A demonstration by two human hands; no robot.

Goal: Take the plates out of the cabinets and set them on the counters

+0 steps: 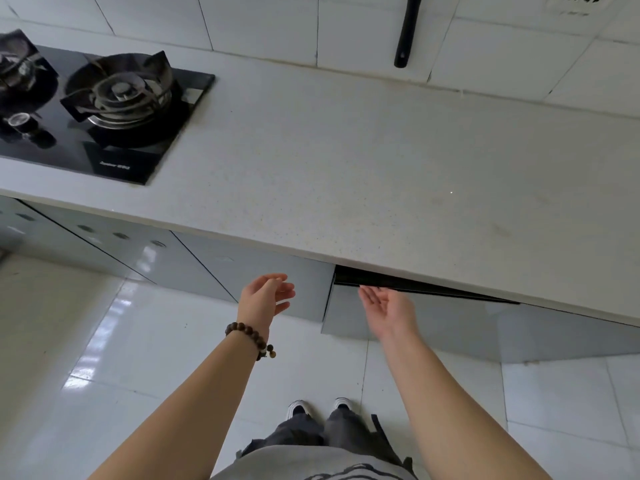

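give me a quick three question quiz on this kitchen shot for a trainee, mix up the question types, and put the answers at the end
1. True or false: a plate already sits on the counter.
2. Which hand is nearest the dark gap at the top of the cabinet door that stands ajar? A) left hand B) right hand C) neither, both rest on the counter
3. Fill in: the beaded bracelet is worn on the ___ wrist.

Key
1. False: no plate shows on the counter; the gas stove is set into it on the left.
2. B: the right hand is open with its fingers just below the gap; the left hand is open in front of the closed door beside it.
3. left
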